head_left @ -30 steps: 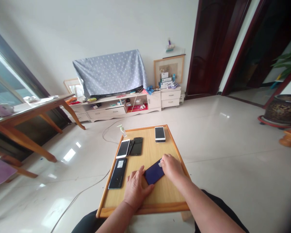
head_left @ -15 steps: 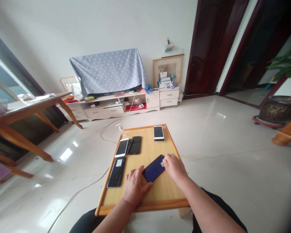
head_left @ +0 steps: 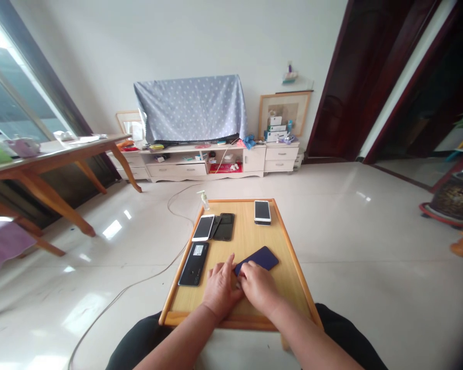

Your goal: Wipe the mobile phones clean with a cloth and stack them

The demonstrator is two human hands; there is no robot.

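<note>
A blue-purple phone (head_left: 263, 258) lies face unclear and slanted on the small wooden table (head_left: 250, 236). My right hand (head_left: 259, 288) is closed over its near left end, fingers pinched together. A small whitish wipe, seen in those fingers earlier, is now mostly hidden. Against the same end of the phone rests my left hand (head_left: 219, 289), its index finger stretched out and its thumb reaching under the right hand. To its left lies a black phone (head_left: 194, 264) with a white label.
Further back are a white-framed phone (head_left: 203, 228), a black phone (head_left: 226, 227) and a white phone (head_left: 262, 210) on top of another. A pump bottle (head_left: 205, 200) stands at the far left corner. A cable (head_left: 139, 281) runs along the floor.
My right hand has moved from the phone's far right end to its near left end, beside my left hand. The phone lies at a flatter slant. The head view has shifted left.
</note>
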